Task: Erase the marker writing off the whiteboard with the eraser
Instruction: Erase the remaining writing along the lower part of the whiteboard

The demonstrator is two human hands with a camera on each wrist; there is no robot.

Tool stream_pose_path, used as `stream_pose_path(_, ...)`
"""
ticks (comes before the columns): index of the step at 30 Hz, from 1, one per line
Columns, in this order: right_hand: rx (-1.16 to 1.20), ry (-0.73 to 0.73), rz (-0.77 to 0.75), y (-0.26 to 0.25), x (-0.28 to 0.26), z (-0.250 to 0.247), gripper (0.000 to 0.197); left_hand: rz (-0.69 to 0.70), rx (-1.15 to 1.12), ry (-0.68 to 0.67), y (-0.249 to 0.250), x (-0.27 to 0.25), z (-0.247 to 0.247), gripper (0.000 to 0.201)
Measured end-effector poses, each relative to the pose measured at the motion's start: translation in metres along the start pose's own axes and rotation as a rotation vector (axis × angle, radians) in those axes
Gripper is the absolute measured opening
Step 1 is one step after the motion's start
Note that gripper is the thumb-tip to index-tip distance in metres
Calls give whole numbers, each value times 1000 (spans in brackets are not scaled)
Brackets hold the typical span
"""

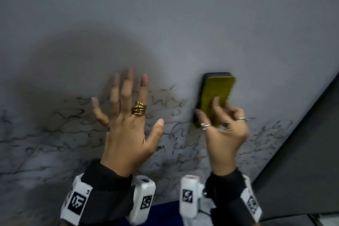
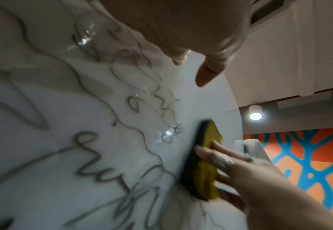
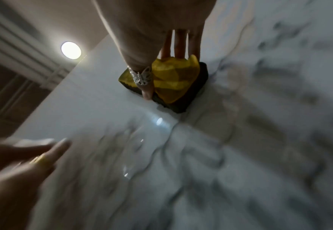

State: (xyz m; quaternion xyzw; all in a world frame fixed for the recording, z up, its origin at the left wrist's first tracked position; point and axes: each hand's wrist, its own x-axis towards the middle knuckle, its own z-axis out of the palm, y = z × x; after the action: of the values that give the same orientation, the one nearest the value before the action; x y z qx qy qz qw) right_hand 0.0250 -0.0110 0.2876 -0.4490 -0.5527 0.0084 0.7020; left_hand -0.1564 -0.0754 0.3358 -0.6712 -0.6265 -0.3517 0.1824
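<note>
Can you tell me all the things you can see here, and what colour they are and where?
whiteboard: one, white-grey, filling most of the head view
marker writing: many scribbled lines, dark grey-black, across the lower part of the whiteboard
eraser: one, yellow-green top on a black pad, flat against the whiteboard at the top edge of the writing
ceiling lamp: one, white and lit, beyond the board's edge
wall pattern: one, orange with blue shapes, far right of the left wrist view
rings: gold one on the left hand, silver ones on the right
left hand: open, fingers spread on the whiteboard
right hand: holds the eraser
</note>
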Motion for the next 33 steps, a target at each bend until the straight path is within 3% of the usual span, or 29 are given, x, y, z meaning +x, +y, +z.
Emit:
stream_pose_path(2, -93, -82, -174, -25, -22, 22, 41, -57, 4, 41, -5, -8, -4, 84)
stream_pose_path(5, -217, -95, -352, -36, -33, 33, 35, -107, 23, 42, -24, -15, -9, 80)
stream_pose_path(7, -231, -75, -353, -21, -25, 26, 38, -151, 34, 36, -39, -15, -11, 79)
stream_pose_path(10, -245, 54, -198, 1, -9, 13, 41, -148, 37, 34, -52, -13, -14, 77)
stream_pose_path(14, -172, 124, -108, -8, -11, 26, 46, -113, 8, 18, -56, -13, -16, 76)
stream_pose_path(21, -158, -24, -349, -53, -41, 63, 37, -89, 84, -6, -61, -12, -17, 76)
stream_pose_path(24, -181, -99, -410, -46, -31, 50, 39, -118, 116, 61, -54, -13, -16, 71)
stream_pose_path(26, -210, -155, -433, -40, -25, 41, 35, -133, 70, 176, -41, -14, -13, 60)
stream_pose_path(28, -214, -213, -463, -35, -19, 33, 42, -48, 59, 259, -23, -16, -6, 53)
stream_pose_path(31, -171, -311, -531, -30, -5, 24, 62, 97, 114, 204, 1, -18, 6, 53)
stream_pose_path(33, -108, -301, -573, -27, 9, 19, 52, 75, 135, 187, 10, -17, 13, 52)
